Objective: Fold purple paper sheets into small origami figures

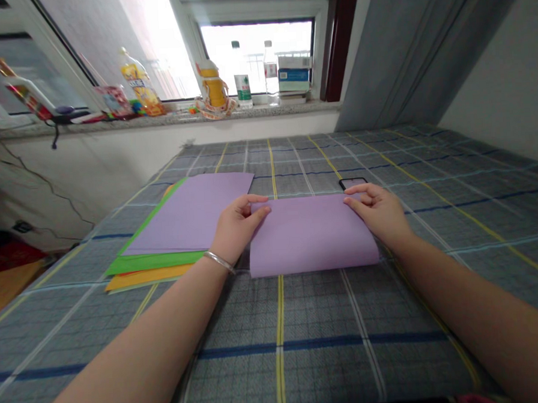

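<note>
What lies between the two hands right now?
Only the purple sheet: its far edge runs from the left hand to the right hand, each gripping a far corner. The head view shows this.

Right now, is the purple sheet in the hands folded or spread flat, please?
Folded over: the purple sheet bends round at its near edge; the left hand and right hand pinch its far corners.

Sheet right of paper stack
</note>
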The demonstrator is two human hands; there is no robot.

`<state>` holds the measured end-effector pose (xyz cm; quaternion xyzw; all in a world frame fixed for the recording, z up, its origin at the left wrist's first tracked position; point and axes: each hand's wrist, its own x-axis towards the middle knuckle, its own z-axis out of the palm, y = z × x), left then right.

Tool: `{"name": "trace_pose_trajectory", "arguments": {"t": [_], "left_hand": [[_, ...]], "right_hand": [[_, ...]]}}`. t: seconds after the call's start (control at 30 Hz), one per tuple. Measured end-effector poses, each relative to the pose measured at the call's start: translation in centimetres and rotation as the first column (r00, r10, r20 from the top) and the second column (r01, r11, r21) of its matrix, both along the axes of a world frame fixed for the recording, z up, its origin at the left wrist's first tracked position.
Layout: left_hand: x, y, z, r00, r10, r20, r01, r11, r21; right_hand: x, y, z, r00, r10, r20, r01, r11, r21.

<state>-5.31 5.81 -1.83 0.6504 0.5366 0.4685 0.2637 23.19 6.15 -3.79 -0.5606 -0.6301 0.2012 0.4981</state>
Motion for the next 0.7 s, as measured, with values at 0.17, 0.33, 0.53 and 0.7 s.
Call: {"name": "trace_pose_trajectory", "arguments": {"t": [0.17, 0.33, 0.53, 0.7], "left_hand": [[-0.5, 0.8, -0.5, 0.996, 0.017, -0.087, -0.018, 1.000, -0.015], [-1.4, 2.5, -1.1, 0.931, 0.044, -0.362, -0.050, 0.999, -0.006], [-1.6, 4.1, -1.9, 0.865, -0.042, -0.500, -0.044, 0.986, -0.159], [-1.3, 4.7, -2.6, 0.834, -0.053, -0.549, -0.026, 0.991, -0.134]], "right_hand": [[0.0, 0.6, -0.2, 0.993, -0.005, 0.117, 0.006, 1.000, -0.009], [-0.4, 2.0, 0.5, 0.917, 0.026, 0.399, 0.002, 0.998, -0.068], [-0.9, 3.3, 0.4, 0.776, 0.104, 0.622, -0.012, 0.989, -0.150], [-1.2, 4.1, 0.3, 0.706, 0.111, 0.700, -0.019, 0.990, -0.138]]}}
